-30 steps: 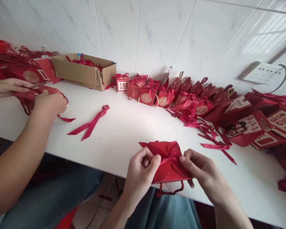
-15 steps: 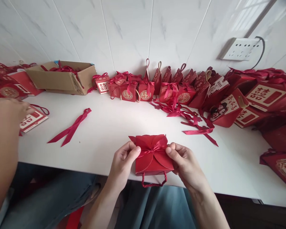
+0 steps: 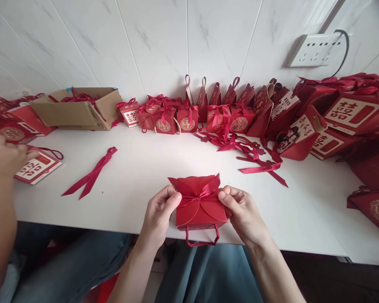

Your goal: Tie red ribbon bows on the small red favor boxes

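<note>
A red gift box [image 3: 201, 216] sits near the table's front edge, its curved top flaps folded over one another. Across its top runs a red satin ribbon [image 3: 198, 197], knotted in the middle. At the box's left side, my left hand [image 3: 161, 208] is closed, thumb and forefinger pinching the ribbon. On the right, my right hand [image 3: 240, 210] pinches the ribbon's other side the same way. A twisted red cord handle [image 3: 202, 243] hangs from the box front over the table edge. The fingertips behind the box are hidden.
A co-worker's hand [image 3: 1, 155] touches a red-and-white box [image 3: 38, 168] at left. Nearby lie a ribbon strip [image 3: 93, 174] and a cardboard carton [image 3: 78, 120] of ribbons. Loose ribbons [image 3: 255, 155] lie ahead right; several finished boxes [image 3: 164, 122] line the wall.
The view has shifted slightly. My hands keep their pinch at both sides of the box, and the ribbon looks a little tauter. At left, the co-worker's hand has moved off the red-and-white box's face.
</note>
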`<state>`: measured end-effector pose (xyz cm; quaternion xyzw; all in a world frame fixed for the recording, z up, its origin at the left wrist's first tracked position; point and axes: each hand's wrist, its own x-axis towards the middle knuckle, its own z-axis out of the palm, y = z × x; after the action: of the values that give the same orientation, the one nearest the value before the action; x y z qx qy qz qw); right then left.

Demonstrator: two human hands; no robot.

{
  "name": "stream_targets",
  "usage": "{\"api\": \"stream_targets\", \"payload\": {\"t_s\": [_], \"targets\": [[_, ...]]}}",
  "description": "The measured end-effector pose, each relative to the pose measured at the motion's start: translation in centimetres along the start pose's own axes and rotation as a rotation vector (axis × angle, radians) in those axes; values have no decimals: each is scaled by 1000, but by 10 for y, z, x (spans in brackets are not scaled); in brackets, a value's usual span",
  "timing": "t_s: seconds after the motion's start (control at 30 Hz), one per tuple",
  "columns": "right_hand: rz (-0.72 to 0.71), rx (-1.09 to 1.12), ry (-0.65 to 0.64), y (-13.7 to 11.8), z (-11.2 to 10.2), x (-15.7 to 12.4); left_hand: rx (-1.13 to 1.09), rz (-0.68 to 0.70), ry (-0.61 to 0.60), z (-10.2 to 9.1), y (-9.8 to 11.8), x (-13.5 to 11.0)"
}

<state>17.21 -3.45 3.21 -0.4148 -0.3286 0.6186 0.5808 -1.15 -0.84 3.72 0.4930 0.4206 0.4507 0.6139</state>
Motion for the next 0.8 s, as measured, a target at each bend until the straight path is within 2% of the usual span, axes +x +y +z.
{"api": "stream_targets", "payload": {"t_s": [0.2, 0.33, 0.5, 0.6, 0.67, 0.77, 0.8], "targets": [[4, -40, -24, 1, -7, -2, 89, 63, 33, 4, 2, 3], [8, -49, -109, 0, -21, -5, 124, 105, 25, -2, -6, 2], [-102, -229, 1, 9, -28, -1, 168, 110, 10, -6, -20, -9], [-149, -300, -18, 13, -27, -3, 217, 105, 26, -12, -20, -6], [-149, -379, -37, 10, -27, -10, 273, 159, 182, -23, -17, 1], [-26, -410, -88, 1, -32, -25, 353, 238, 542, -43, -12, 9], [8, -405, -73, -2, -33, -29, 359, 255, 607, -46, -11, 9]]}}
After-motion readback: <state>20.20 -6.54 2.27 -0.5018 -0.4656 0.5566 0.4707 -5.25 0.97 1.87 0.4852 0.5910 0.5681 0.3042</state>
